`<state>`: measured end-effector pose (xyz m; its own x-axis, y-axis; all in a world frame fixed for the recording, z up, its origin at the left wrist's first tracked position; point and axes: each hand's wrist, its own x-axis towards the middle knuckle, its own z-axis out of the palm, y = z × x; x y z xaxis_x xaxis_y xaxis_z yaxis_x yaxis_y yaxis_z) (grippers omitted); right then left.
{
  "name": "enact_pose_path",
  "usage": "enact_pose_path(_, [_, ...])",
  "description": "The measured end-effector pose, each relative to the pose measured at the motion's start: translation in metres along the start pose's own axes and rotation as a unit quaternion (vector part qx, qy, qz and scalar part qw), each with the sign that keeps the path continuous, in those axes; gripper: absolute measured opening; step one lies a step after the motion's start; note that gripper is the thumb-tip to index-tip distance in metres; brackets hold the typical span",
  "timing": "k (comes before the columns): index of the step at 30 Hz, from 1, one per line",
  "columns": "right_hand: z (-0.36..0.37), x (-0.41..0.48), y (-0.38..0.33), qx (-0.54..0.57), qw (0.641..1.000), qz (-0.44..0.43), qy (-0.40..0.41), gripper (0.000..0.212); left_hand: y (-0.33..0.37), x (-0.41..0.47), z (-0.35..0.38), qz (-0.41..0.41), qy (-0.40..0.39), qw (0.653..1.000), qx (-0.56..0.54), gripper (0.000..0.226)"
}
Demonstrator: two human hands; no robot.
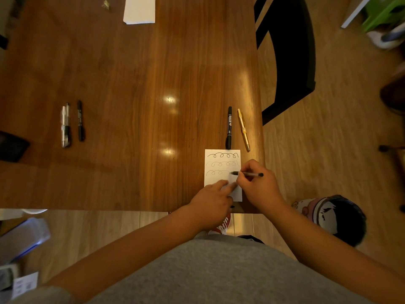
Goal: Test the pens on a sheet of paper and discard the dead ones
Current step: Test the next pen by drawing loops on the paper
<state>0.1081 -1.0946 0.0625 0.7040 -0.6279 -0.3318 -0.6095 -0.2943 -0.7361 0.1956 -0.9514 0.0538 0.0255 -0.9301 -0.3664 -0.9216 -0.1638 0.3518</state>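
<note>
A small white sheet of paper (221,160) lies near the table's front right corner, marked with three rows of looped scribbles. My right hand (257,185) grips a thin black pen (248,174) whose tip touches the end of the third row. My left hand (211,199) presses its fingers flat on the sheet's lower part. Just beyond the sheet lie a black marker (229,127) and a yellow pen (243,129). Far to the left rest a black marker (80,120) and two silver-and-black pens (65,126) side by side.
The wooden table (135,84) carries a white paper stack (139,9) at its far edge and a dark object (12,145) at the left edge. A black chair (289,58) stands to the right. A patterned bag (333,216) sits on the floor.
</note>
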Motion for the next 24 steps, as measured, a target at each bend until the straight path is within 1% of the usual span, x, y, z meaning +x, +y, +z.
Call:
enact_pose_path(4, [0.001,-0.002,0.003,0.012,1.000,-0.004,-0.010,0.014,0.002,0.001,0.001,0.004,0.007,1.000,0.013,0.038])
enact_pose_path(8, [0.003,0.000,-0.001,0.013,1.000,-0.008,-0.019,0.016,0.002,0.002,0.005,0.008,0.010,1.000,0.019,0.040])
enact_pose_path(15, [0.001,0.003,0.001,0.021,1.000,-0.002,0.001,0.016,0.002,0.003,0.005,0.005,0.005,1.000,0.008,0.042])
enact_pose_path(19, [-0.004,0.002,0.000,0.008,1.000,-0.010,0.011,0.025,0.002,0.003,0.004,-0.001,0.002,1.000,0.001,0.043])
enact_pose_path(24, [-0.009,0.000,0.003,-0.008,1.000,-0.006,0.016,0.026,0.004,0.005,0.006,-0.004,0.007,1.000,-0.002,0.042])
